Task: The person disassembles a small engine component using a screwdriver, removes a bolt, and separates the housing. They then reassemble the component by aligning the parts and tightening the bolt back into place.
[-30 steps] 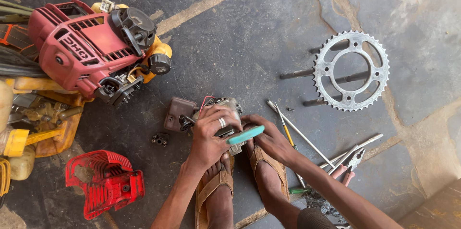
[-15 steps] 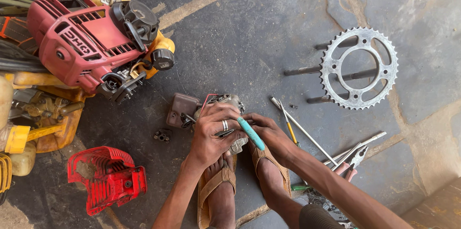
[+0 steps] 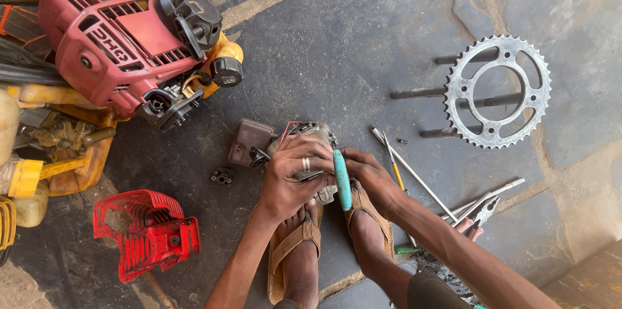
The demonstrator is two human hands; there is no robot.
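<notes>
Carburetor (image 3: 311, 135), a small grey metal block, sits on the stone floor (image 3: 363, 37) just ahead of the person's sandalled feet, with the left hand (image 3: 295, 176) clamped over it, fingers curled tight around its body (a ring shows on 1 finger). The right hand (image 3: 369, 179) is closed around a teal-handled screwdriver (image 3: 341, 179). A second ago that handle lay nearly flat across the hands; now it stands close to upright, tip down toward the part, which suggests the tool has been swung into line with a screw. The left hand has hardly shifted.

A dark brown cover (image 3: 249, 140) lies touching the part's left side, and a small black gasket piece (image 3: 223, 176) rests near it. Further left stand a red small engine (image 3: 123, 43) with a black cap and a loose red plastic shroud (image 3: 146, 231). To the right lie a long metal rod (image 3: 414, 173), a yellow-handled tool (image 3: 392, 163), pliers (image 3: 483, 208) and, well apart, a steel sprocket (image 3: 497, 92). The floor is grey, dusty paving with pale joints, seemingly outdoors in daylight.
</notes>
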